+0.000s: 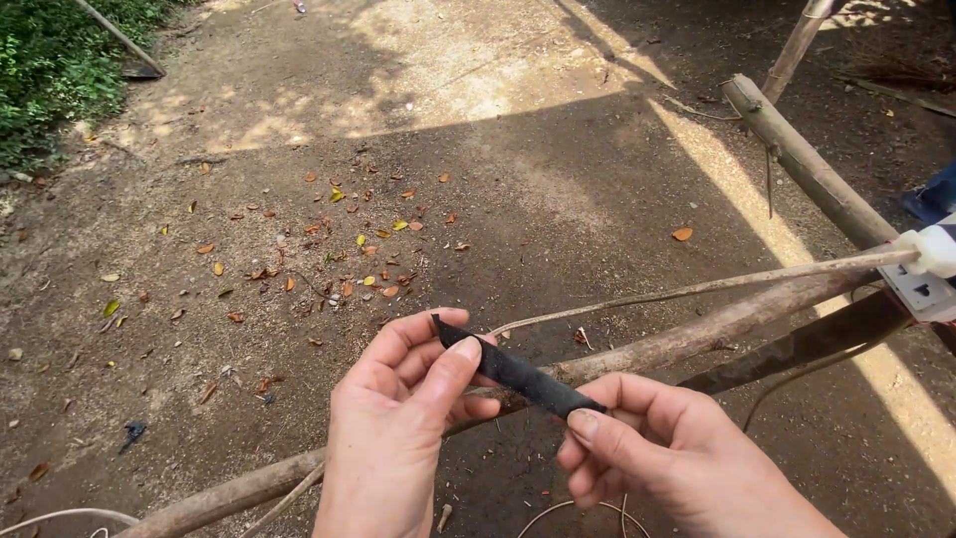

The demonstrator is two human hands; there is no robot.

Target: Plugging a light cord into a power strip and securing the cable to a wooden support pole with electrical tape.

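Note:
My left hand (398,418) and my right hand (657,453) hold a short stretch of cable wrapped in black tape (518,377) between them. Left thumb and fingers pinch its upper left end, where a loose flap of tape sticks up. The right thumb and forefinger pinch its lower right end. A thin pale cable (697,289) runs from near the taped part up to a white plug (931,249) in a white socket block (921,294) at the right edge.
A long rough wooden pole (687,339) slants across under my hands, with a dark bar (797,344) beside it. Another pole (807,164) runs at the upper right. Dry leaves lie scattered on the dirt ground (478,149). Green plants (50,60) grow at the top left.

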